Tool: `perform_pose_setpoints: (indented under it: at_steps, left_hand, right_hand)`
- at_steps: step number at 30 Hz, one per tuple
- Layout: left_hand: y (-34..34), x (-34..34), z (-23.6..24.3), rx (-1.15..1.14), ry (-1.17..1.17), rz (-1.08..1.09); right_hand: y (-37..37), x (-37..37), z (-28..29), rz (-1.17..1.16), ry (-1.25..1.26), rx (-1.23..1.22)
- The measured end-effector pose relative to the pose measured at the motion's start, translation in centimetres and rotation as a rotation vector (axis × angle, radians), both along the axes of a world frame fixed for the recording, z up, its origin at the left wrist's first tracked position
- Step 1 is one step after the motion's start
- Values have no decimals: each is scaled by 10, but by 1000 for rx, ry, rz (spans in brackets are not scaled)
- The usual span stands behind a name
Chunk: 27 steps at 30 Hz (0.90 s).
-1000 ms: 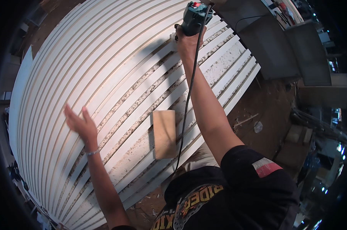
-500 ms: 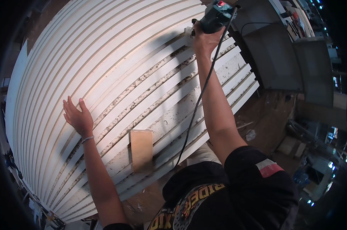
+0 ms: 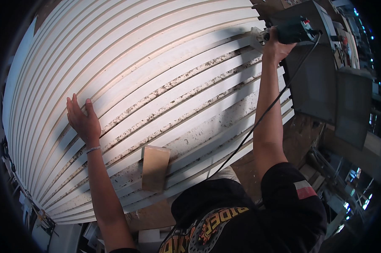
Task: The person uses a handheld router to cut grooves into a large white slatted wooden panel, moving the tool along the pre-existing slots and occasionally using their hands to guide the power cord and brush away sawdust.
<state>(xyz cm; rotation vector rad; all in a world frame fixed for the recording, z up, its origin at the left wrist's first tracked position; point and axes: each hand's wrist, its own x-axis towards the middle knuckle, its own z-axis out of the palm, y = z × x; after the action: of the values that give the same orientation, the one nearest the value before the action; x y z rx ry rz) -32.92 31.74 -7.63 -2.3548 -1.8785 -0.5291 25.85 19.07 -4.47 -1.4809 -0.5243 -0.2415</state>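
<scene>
A big white panel (image 3: 127, 63) with many long parallel grooves fills the view. My left hand (image 3: 83, 120) lies flat on it at the left, fingers spread, holding nothing. My right hand (image 3: 279, 44) is stretched to the panel's far right end and grips a green corded power tool (image 3: 293, 30), whose nose rests at the end of a groove. The tool's black cord (image 3: 258, 122) runs back along my right arm. Dusty chips lie in the grooves between my hands. A small wooden block (image 3: 154, 168) rests on the near part of the panel.
Grey metal cabinets or machine housings (image 3: 325, 84) stand past the panel's right end. A brown floor with debris (image 3: 300, 135) shows at the right. Cluttered items lie under the panel's lower left edge (image 3: 38, 211).
My right hand with the power tool has moved further right along the groove. My left hand has shifted and now rests flat on the panel. The view has swung.
</scene>
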Motion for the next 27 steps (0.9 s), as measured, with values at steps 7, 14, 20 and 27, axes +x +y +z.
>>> perform_pose_setpoints:
  at_steps: [7, 14, 20, 27]
  left_hand:
    - [1, 2, 1, -47, 27, 18]
    - [1, 2, 1, -86, 17, 21]
    - [2, 2, 3, -70, 15, -19]
    - [2, 0, 4, -42, 8, -49]
  right_hand:
    - [-6, 35, 2, -9, -41, -7]
    - [-11, 63, 3, 65, -55, 26]
    - [-14, 80, 0, 68, -72, 6]
    - [-8, 88, -2, 176, 16, 72]
